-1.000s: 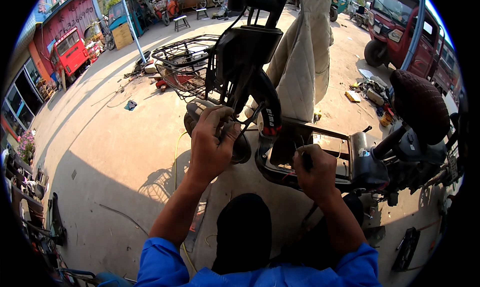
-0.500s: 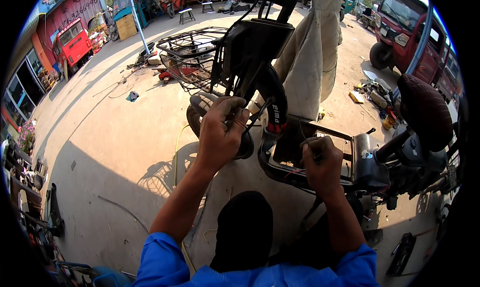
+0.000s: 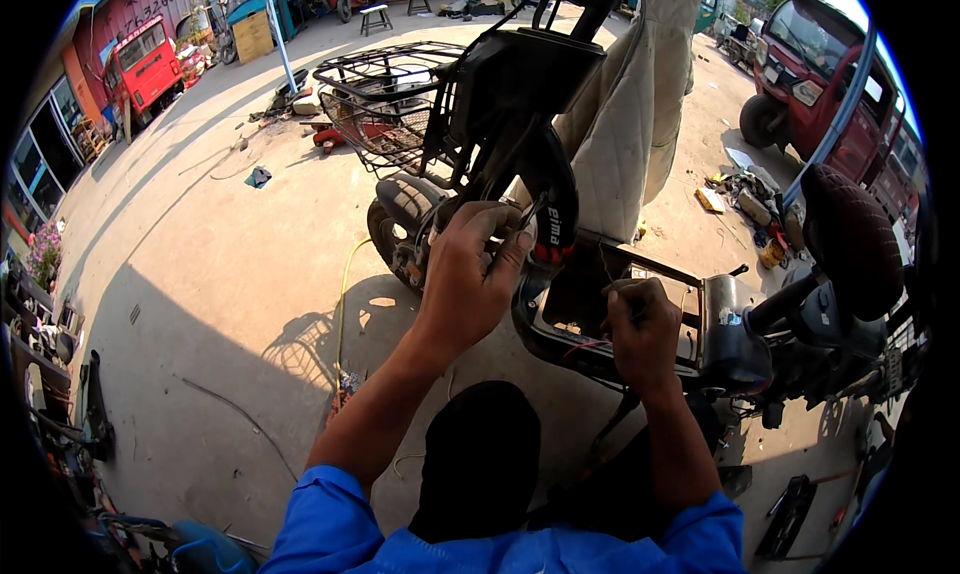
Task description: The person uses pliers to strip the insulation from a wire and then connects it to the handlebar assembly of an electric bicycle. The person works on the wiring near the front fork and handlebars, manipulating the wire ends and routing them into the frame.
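Note:
In front of me stands a partly stripped electric bike, its black down tube rising to the front column. My left hand is closed, thumb against fingers, beside that tube; a thin dark strand shows near its fingertips, but what is gripped is mostly hidden. Over the open floor frame, my right hand makes a pinch. From its fingertips a thin dark wire runs upward. A reddish wire lies in the frame, left of that hand.
A wire basket and front wheel are at far left of the bike, its dark seat at right. A pale quilted cover hangs behind. A yellow hose crosses the ground. A red three-wheeler stands far right.
My left hand has moved right, closer to the down tube, uncovering more of the front wheel. My right hand keeps its pinch over the frame. The view has shifted slightly.

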The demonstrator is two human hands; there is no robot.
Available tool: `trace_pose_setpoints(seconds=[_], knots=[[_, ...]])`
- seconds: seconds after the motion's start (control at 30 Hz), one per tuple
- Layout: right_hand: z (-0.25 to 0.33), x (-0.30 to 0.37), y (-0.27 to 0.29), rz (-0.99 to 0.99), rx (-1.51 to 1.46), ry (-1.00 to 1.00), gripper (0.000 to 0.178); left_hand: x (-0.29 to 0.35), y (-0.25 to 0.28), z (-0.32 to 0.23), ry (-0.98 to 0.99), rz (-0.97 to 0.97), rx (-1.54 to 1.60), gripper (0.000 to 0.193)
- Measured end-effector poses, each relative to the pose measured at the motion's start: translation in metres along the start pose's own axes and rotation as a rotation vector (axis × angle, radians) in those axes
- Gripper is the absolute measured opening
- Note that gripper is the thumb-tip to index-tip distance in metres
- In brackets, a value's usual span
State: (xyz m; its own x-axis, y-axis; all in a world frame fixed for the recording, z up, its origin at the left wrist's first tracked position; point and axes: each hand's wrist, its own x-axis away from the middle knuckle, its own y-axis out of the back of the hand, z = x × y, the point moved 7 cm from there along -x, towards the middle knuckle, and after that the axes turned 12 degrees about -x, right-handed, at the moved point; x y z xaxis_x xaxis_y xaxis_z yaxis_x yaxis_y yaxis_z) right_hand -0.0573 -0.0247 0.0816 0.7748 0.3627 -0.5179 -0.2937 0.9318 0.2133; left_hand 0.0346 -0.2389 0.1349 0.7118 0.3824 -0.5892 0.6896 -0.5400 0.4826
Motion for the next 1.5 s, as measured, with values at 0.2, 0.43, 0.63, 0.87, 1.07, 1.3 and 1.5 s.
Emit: trace_pose_setpoints(seconds=[0.2, 0.43, 0.63, 0.87, 1.07, 1.3, 1.5], knots=[[-0.003, 0.000, -0.002, 0.008, -0.048, -0.029, 0.011, 0.005, 0.004, 0.009, 0.016, -0.011, -0.011, 0.024], [-0.005, -0.001, -0.005, 0.023, -0.045, -0.017, 0.010, 0.007, 0.006, 0.019, 0.066, -0.012, 0.077, 0.022], [-0.004, -0.001, -0.005, 0.018, -0.033, 0.023, 0.011, 0.007, 0.012, 0.017, 0.048, -0.020, 0.067, 0.021], [-0.004, -0.002, -0.011, 0.026, -0.044, -0.014, 0.010, 0.009, 0.017, 0.026, 0.051, -0.086, 0.102, 0.019], [-0.002, -0.001, -0.009, 0.039, -0.016, 0.001, 0.008, 0.011, 0.022, 0.021, 0.056, -0.084, 0.049, 0.019], [-0.007, -0.001, -0.006, 0.031, -0.017, 0.065, 0.009, 0.009, 0.023, 0.020, 0.031, -0.103, 0.043, 0.019], [-0.005, 0.000, -0.003, 0.026, -0.030, 0.033, 0.010, 0.008, 0.022, 0.016, 0.032, -0.089, 0.057, 0.020]])
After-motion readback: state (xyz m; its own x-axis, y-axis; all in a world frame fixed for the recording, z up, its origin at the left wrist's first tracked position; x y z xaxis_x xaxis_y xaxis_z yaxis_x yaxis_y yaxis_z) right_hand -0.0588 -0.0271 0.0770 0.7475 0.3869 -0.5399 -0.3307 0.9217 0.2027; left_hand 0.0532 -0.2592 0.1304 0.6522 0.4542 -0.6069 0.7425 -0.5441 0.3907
